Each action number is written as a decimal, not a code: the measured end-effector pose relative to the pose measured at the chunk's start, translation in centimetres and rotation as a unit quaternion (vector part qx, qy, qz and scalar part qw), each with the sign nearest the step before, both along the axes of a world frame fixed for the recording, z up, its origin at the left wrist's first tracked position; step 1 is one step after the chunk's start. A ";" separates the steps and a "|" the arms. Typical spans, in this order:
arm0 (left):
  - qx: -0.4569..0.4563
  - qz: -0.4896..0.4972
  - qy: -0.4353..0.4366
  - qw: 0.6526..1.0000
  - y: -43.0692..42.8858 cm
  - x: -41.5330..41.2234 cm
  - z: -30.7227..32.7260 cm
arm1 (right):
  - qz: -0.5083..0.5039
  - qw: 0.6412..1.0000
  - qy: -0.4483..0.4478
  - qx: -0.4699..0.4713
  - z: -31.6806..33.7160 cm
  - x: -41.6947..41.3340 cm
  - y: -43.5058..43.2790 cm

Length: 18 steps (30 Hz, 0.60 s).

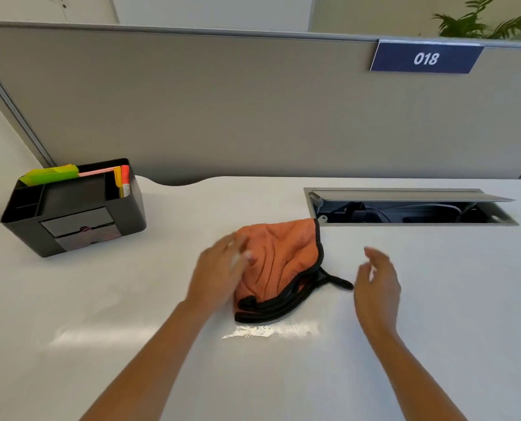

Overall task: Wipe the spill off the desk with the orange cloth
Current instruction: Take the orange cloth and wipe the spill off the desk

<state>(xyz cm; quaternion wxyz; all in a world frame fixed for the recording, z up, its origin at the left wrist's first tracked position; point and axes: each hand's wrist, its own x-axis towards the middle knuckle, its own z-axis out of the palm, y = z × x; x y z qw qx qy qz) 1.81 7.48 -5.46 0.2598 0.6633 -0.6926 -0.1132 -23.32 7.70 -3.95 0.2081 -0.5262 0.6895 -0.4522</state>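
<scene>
A: Where is the cloth (279,265)?

B: Mid-desk (435,299), bunched in a heap, just this side of the open cable hatch (411,208). Its black hem trails toward the right, and a black loop sticks out there.

A: And the spill (268,331)?

B: A shiny wet streak right below the cloth, on the near side, almost touching its edge. It runs left to right, so I'd judge the wipe must pull the cloth toward the person.

A: Which hand is closer?

B: The left hand (219,271). It overlaps the cloth's left edge, fingers spread and blurred; I can't tell whether it grips the fabric or only rests against it. The right hand (377,281) hangs just right of the loop, fingers loose and open, touching nothing.

A: So the cloth lies between them?

B: Yes, right of the left fingers, left of the right ones. Its long axis runs roughly from far right to near left.

A: Counts?

B: One cloth, one spill, two hands. One black organiser (73,208) at far left, well apart, and one sign (426,57) reading 018 on the partition.
</scene>
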 end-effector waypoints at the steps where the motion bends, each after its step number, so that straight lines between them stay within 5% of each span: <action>1: 0.003 0.033 -0.011 0.999 0.0 1.8 -0.3 | 0.013 0.999 0.004 -0.029 1.1 1.4 -0.7; 3: 0.008 0.080 -0.033 0.996 0.1 4.9 -0.9 | 0.123 0.991 0.045 -0.042 2.9 5.0 -1.9; 6: 0.024 0.107 -0.037 0.993 1.0 7.8 -1.7 | 0.284 0.938 0.184 0.080 2.2 10.1 -3.4; 10: 0.031 0.106 -0.004 0.994 2.0 8.3 -2.8 | 0.237 0.888 0.362 0.156 -1.7 12.5 -3.5; 18: 0.023 0.125 0.023 0.992 1.6 8.5 -3.7 | 0.103 0.913 0.347 0.189 -2.9 9.7 -7.9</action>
